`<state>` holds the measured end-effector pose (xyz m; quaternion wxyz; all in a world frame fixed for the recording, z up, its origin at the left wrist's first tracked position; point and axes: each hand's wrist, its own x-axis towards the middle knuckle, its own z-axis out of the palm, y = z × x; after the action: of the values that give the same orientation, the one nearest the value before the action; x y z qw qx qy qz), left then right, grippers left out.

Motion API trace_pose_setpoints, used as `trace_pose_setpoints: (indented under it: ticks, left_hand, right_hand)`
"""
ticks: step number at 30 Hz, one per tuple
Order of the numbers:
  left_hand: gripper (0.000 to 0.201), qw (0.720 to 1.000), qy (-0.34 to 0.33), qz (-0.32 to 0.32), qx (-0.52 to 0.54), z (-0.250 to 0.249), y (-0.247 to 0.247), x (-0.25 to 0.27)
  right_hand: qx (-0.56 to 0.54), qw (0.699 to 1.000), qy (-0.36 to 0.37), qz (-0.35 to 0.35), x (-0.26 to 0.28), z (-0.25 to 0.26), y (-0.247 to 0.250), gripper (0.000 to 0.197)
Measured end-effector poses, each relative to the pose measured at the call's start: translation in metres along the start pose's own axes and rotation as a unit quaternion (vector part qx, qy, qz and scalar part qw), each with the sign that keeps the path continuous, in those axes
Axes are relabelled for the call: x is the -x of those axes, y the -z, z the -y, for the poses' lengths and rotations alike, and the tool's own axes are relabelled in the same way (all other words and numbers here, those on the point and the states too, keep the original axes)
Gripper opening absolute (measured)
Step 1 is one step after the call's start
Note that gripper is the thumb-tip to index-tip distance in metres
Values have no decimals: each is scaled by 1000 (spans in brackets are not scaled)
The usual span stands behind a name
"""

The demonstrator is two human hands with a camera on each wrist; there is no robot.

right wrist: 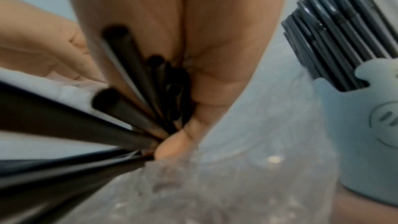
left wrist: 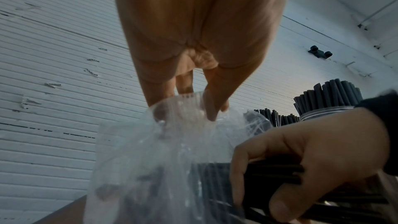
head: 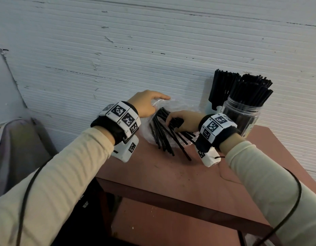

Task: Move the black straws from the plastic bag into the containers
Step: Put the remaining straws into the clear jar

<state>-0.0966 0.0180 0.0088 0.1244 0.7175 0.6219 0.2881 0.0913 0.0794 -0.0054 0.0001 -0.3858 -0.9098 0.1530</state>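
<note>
Left hand: the left hand [head: 148, 105] rests on the far edge of the plastic bag [head: 180, 107]; in the left wrist view its fingertips [left wrist: 212, 108] pinch a fold of the clear film.
Right hand: the right hand [head: 183, 121] has its fingers and thumb curled round a bunch of black straws [head: 167, 134]; the right wrist view shows the open ends of the straws fanning out of the palm.
Black straws: the loose ones lie fanned on and partly inside the bag, on the far part of the table [head: 171, 174]; several near ends stick out past the film onto the bare table top.
Plastic bag: one, clear and crumpled, against the wall [head: 118, 41]; its mouth and far side are hard to trace through the glare.
Containers: two, at the table's far right corner, both packed with upright straws; a clear jar [head: 242, 118] in front, a pale blue holder [head: 213, 105] behind it, mostly hidden by the jar.
Count: the straws overlap too much to count, both the loose ones and those in the containers.
Hidden: the right palm covers the middle of the gripped bunch; the right wrist view is blurred.
Elsewhere: a grey bag [head: 15, 148], cut off at the left edge, sits beside the table.
</note>
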Motion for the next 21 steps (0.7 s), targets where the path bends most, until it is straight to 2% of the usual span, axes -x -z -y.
trace_pose_setpoints:
  ticks: [3,8,17,21]
  left_hand:
    - [58,1000,0,-12,-9,-4,-1,1]
    - [57,1000,5,-11,-22,-5,1,0]
    - [56,1000,-7,-4,-17,-12,-2,5]
    - [55,998,-46,-52,-7,-11,-5,9]
  right_hand:
    - [13,1000,13,-13,2,5,0,29]
    - [26,996,13,-80,9,7,2,28]
    - [-81,996,41,-18,32,7,14,28]
    - [-117,992,46,-20,57,0,25,27]
